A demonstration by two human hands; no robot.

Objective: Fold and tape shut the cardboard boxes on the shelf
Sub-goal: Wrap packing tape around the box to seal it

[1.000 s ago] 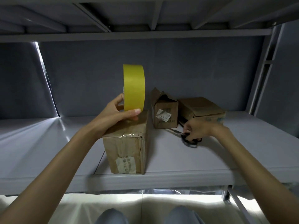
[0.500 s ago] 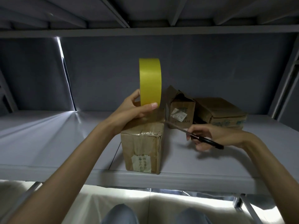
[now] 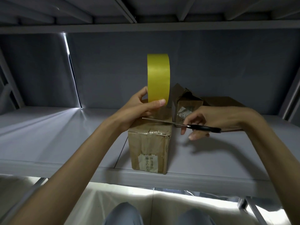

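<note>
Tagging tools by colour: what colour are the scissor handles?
Black, on the scissors held in the right hand; head view.

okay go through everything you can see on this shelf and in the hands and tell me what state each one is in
left hand: holds the tape roll
tape roll: upright on edge above the front box
right hand: holds the scissors
scissors: blades over the front box
front box: closed, taped
middle box: flaps open
back box: flaps down

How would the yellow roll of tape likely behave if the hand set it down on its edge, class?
The yellow tape roll is round and stands upright on its rim in the left hand, so it would probably roll or topple once released. Its smooth, glossy band looks somewhat slippery. It seems stiff, keeping its shape under the thumb's grip.
</note>
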